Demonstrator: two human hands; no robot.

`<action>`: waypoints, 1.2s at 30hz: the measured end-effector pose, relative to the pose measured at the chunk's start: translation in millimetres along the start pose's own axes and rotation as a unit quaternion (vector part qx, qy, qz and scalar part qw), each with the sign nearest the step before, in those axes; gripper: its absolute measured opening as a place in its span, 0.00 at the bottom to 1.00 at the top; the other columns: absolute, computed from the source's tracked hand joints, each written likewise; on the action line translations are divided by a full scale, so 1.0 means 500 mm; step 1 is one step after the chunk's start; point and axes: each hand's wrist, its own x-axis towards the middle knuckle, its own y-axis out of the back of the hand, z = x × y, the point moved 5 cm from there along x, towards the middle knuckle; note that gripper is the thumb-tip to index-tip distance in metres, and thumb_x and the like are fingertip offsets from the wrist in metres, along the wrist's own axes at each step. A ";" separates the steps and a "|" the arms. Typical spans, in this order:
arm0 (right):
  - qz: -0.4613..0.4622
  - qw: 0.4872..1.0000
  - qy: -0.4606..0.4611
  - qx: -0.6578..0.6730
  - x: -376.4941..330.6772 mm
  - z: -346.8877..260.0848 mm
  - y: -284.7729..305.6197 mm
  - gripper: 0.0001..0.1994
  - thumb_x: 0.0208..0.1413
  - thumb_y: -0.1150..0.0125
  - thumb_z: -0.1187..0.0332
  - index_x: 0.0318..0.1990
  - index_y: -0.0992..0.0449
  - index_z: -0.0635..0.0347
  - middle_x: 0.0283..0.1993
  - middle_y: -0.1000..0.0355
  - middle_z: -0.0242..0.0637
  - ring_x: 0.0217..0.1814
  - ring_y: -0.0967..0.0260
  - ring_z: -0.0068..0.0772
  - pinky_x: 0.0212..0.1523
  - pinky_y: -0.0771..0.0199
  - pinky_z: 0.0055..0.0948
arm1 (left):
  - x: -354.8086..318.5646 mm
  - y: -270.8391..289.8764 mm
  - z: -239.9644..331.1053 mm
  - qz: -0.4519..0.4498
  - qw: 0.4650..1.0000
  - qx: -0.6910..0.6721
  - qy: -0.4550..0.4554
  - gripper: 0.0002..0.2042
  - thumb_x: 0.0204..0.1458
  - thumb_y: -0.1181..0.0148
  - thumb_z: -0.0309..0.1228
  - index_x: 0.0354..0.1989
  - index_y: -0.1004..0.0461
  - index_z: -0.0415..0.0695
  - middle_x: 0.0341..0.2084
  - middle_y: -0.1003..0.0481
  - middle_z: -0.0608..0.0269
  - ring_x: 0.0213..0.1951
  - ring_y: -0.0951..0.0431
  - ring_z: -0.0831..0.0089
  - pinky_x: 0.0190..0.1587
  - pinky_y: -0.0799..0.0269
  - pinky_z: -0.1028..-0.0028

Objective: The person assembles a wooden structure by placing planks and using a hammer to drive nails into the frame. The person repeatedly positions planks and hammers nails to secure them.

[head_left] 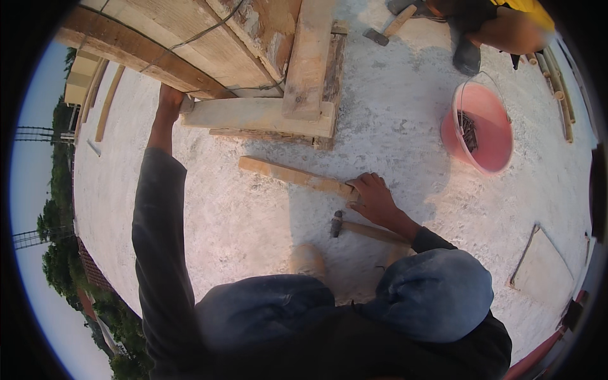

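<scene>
My left hand (170,100) reaches up beside a wooden formwork column (215,47), at the left end of a short pale board (253,114) set across it. The beam hides most of its fingers. My right hand (379,199) grips the right end of a narrow wooden strip (288,173), thumb on the near side and fingers over the top. The strip lies slantwise just above or on the pale ground; I cannot tell which. Below that hand, a hammer (370,232) with a wooden handle lies between my knees, its dark head pointing left.
A pink bucket (481,149) holding nails stands at the right. Another hammer (389,26) lies at the top near a crouching person (506,28). Tie wire (206,35) wraps the formwork. Poles (560,88) lie far right; a flat square panel (541,263) lies lower right.
</scene>
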 end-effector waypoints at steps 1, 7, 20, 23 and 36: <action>0.022 1.000 0.009 0.014 -0.028 -0.006 0.007 0.33 0.58 0.22 0.57 0.68 0.26 0.60 0.59 0.31 0.46 0.64 0.35 0.52 0.67 0.34 0.51 | -0.001 -0.007 -0.015 -0.004 0.996 -0.077 0.052 0.27 0.61 0.39 0.23 0.71 0.27 0.40 0.73 0.31 0.45 0.74 0.34 0.43 0.77 0.38 0.53; 0.155 0.987 -0.015 0.044 -0.084 -0.033 0.006 0.36 0.62 0.26 0.53 0.74 0.31 0.57 0.65 0.34 0.48 0.68 0.38 0.54 0.71 0.37 0.53 | 0.014 -0.047 -0.063 0.042 0.857 -0.420 0.295 0.32 0.70 0.40 0.41 0.78 0.38 0.38 0.74 0.34 0.51 0.72 0.33 0.57 0.74 0.37 0.60; 0.154 0.982 -0.028 0.104 -0.132 -0.040 -0.044 0.38 0.65 0.28 0.58 0.78 0.37 0.60 0.72 0.39 0.51 0.72 0.40 0.58 0.74 0.37 0.57 | 0.040 0.023 -0.003 0.034 0.811 -0.471 0.344 0.38 0.67 0.36 0.47 0.79 0.39 0.38 0.74 0.34 0.53 0.72 0.33 0.61 0.73 0.37 0.61; 0.132 0.983 -0.041 0.119 -0.126 -0.039 -0.046 0.37 0.65 0.28 0.59 0.77 0.37 0.60 0.72 0.40 0.51 0.72 0.39 0.58 0.74 0.36 0.56 | 0.037 0.019 -0.012 0.039 0.809 -0.467 0.354 0.38 0.68 0.37 0.47 0.80 0.40 0.38 0.75 0.35 0.53 0.73 0.34 0.61 0.74 0.37 0.61; 0.114 0.984 -0.060 0.122 -0.124 -0.041 -0.045 0.36 0.65 0.28 0.62 0.76 0.36 0.61 0.72 0.40 0.50 0.73 0.38 0.60 0.71 0.31 0.57 | 0.035 -0.013 -0.043 0.035 0.817 -0.468 0.334 0.36 0.68 0.40 0.44 0.79 0.38 0.37 0.78 0.38 0.49 0.76 0.36 0.56 0.76 0.39 0.59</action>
